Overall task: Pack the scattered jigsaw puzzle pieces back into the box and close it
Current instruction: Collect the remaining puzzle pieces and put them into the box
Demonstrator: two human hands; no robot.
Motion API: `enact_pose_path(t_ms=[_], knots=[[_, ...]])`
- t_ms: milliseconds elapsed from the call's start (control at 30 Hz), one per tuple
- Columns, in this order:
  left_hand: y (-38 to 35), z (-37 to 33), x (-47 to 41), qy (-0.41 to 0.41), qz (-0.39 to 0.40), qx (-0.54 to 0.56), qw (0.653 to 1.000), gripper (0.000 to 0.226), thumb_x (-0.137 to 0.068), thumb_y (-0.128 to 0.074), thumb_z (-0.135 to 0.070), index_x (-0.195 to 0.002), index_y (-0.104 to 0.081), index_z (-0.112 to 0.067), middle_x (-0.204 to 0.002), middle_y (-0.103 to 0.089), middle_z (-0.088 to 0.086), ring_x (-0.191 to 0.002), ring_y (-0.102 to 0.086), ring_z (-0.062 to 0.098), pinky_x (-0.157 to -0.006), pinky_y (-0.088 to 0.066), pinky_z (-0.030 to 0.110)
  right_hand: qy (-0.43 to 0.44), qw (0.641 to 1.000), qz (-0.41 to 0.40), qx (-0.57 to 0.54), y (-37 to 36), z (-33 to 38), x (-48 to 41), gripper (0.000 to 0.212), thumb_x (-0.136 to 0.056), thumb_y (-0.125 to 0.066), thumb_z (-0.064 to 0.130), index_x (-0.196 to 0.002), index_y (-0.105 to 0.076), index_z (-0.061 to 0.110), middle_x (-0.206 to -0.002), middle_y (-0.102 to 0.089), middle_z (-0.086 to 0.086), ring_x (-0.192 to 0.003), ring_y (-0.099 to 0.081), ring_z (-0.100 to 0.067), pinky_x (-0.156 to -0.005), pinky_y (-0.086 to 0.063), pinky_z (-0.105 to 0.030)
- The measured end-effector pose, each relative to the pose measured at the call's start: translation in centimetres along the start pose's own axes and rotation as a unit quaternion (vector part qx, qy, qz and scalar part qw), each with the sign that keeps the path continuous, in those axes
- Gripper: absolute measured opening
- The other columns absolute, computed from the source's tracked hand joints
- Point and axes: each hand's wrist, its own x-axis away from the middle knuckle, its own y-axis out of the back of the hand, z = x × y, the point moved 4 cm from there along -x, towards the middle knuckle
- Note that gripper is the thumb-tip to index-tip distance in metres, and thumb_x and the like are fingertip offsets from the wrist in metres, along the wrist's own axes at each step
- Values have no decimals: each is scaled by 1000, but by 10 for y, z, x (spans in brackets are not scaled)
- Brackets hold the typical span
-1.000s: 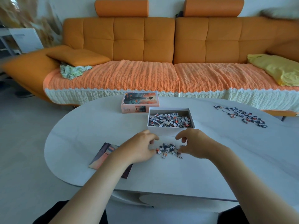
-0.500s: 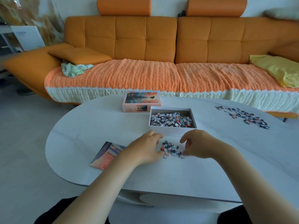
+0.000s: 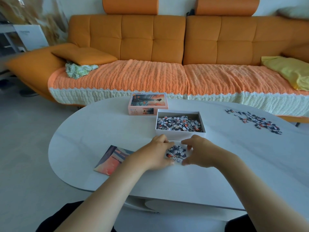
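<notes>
Cupping from both sides, the left hand (image 3: pixel 156 152) and the right hand (image 3: pixel 201 151) curl their fingers and thumbs round a small heap of dark, white and orange cardboard jigsaw pieces (image 3: pixel 176 152). The heap lies on the pale oval tabletop (image 3: pixel 100 131) just in front of the near wall of the open white cardboard box (image 3: pixel 180 135). Nothing is lifted yet: the pieces lie flat on the table, fenced in by the curved fingers. Whether any single piece is pinched I cannot tell, as the fingertips sit too close against the heap. The hold looks like a gathering one, meant to squeeze loose pieces into a clump tight enough to scoop up together rather than one by one. Working so near the box makes sense, since the carry over its low wall would be short. Inside the box a layer of packed pieces (image 3: pixel 178 124) already covers the floor, so the packing seems well under way. To the right of the box, well apart from it, a scattered spread of pieces (image 3: pixel 254 120) lies on the table, so more loads remain. Just behind the box and to its left sits the pink-sided lid with a printed picture (image 3: pixel 148 103), set aside top up, leaving the box free for filling. Left of the box and nearer the person lies a flat orange-and-purple picture card (image 3: pixel 113 159).
</notes>
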Motion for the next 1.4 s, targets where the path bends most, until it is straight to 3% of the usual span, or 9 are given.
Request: enact_pose_path(t_ms=[133,300,400,500,700,867,1067,1167,1400], knots=[[-1,-8,-5,-6,-14,39,999,31,-88,-64,-34,-118,-64,-23,-100,-41,-1,-93,-48,15,-84,-44,36,25,998,-23,-50,-3,15,-7,19,-68,-78,33,-84,-72,24,-79,-70,-1,-66,-61,-12,-49,-46,-19],[5,-13,-6,13,-40,44,998,15,-87,-65,-23,-101,-70,-18,-95,-50,3,-84,-55,21,-72,-42,32,2,995,-55,-79,2,16,-8,24,-70,-80,26,-91,-75,16,-79,-72,-3,-74,-64,-15,-63,-51,-24],[8,-15,-7,15,-64,54,996,5,-85,-66,-15,-83,-68,-19,-89,-54,4,-81,-55,21,-67,-39,29,4,996,-54,-77,0,18,-9,18,-75,-76,23,-91,-75,15,-78,-73,-6,-70,-63,-16,-57,-48,-22],[8,-12,-7,36,-80,83,993,19,-82,-66,-13,-65,-61,-21,-72,-61,4,-69,-58,21,-56,-36,23,0,994,-66,-86,0,18,-10,14,-77,-72,17,-91,-74,15,-79,-72,-7,-64,-64,-18,-51,-47,-21],[27,-7,-18,56,-140,162,975,5,-83,-70,-18,-79,-70,-20,-66,-66,-6,-61,-60,5,-53,-40,14,24,982,-121,-145,24,18,-10,8,-80,-70,14,-76,-72,21,-68,-69,1,-51,-68,-13,-54,-55,-23],[54,-3,-44,38,-226,193,954,4,-86,-71,-25,-83,-73,-23,-68,-68,-6,-65,-61,11,-56,-42,28,45,941,-282,-182,49,14,-27,7,-79,-73,15,-85,-75,17,-71,-65,5,-63,-60,-14,-53,-40,-8],[51,-5,-66,7,-227,173,958,27,-93,-63,-21,-118,-69,-26,-110,-71,-6,-94,-64,8,-76,-46,19,81,941,-294,-149,49,9,-48,32,-83,-64,8,-104,-74,30,-77,-57,20,-67,-52,1,-61,-36,-1],[48,-3,-69,4,-218,153,964,30,-97,-57,-24,-126,-64,-27,-117,-69,-5,-101,-63,10,-73,-40,15,62,934,-314,-159,50,0,-53,32,-84,-63,5,-109,-72,22,-99,-66,6,-76,-54,-5,-63,-35,-6],[42,7,-67,-14,-197,109,974,31,-96,-55,-18,-124,-65,-28,-120,-68,-8,-111,-60,14,-94,-48,31,65,966,-235,-82,37,-2,-53,19,-92,-57,20,-94,-75,24,-85,-66,3,-84,-60,-20,-70,-49,-32]])
